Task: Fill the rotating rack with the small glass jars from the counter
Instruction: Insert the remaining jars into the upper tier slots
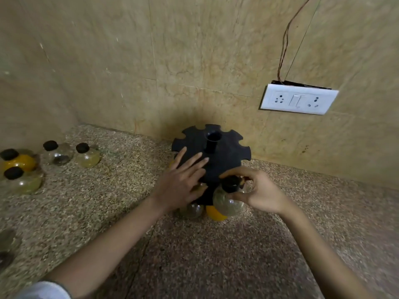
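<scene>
The speckled worktop [216, 255] runs into a corner of beige tiled wall, with a white socket plate [299, 98] fixed well up and to the right of the right hand. The black rotating rack [224, 152] stands just beyond both hands, its notched top disc mostly bare on the far side, so by my reckoning the job is only partly done. The left hand [182, 182] lies flat with fingers spread on the near-left of the disc, gripping nothing, and looks to be steadying it or keeping it from turning. The right hand [257, 190], just to its right, is closed around a jar with pale greenish contents [227, 203], fingertips pinching the black cap and neck at the rim of the disc; whether the neck is already in a notch I cannot tell. Below the hands hang an orange-filled jar [213, 213] and a clear jar [193, 209], apparently already seated in the rack. Far off to the left of the left hand wait four more jars [87, 155], black-capped, in a loose cluster. The step in hand seems to be slotting this jar; next it wants the neck slid fully into its notch, then a turn of the disc and a long reach left.
</scene>
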